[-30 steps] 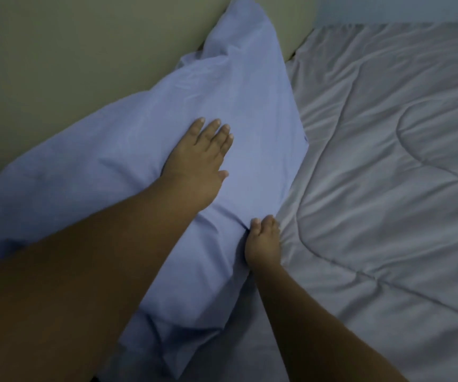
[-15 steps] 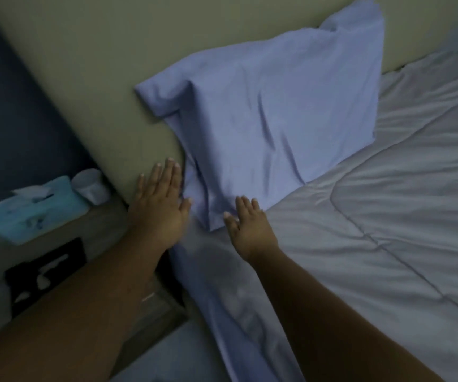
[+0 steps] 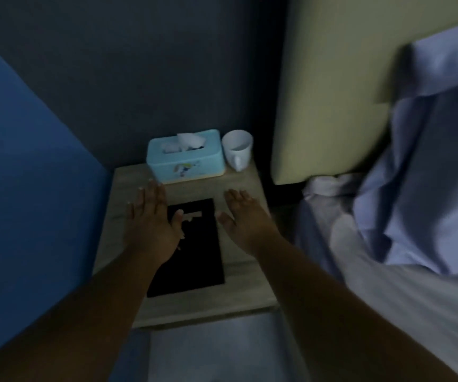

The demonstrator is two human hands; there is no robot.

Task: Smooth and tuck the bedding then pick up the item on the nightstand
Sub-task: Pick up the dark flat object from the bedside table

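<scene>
I had moved both hands from the pillow (image 3: 429,166) to the nightstand (image 3: 247,288). My left hand (image 3: 150,224) and right hand (image 3: 245,220), flat and holding nothing, flanked the black item (image 3: 194,260) lying flat there, I judge to lift it by its edges.

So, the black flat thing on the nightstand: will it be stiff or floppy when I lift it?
The black sheet lies flat with straight edges, so it is probably fairly stiff, like card. It looks very thin and flush on the nightstand, so it is likely light but hard to grip from above; sliding it to the edge may help.
</scene>
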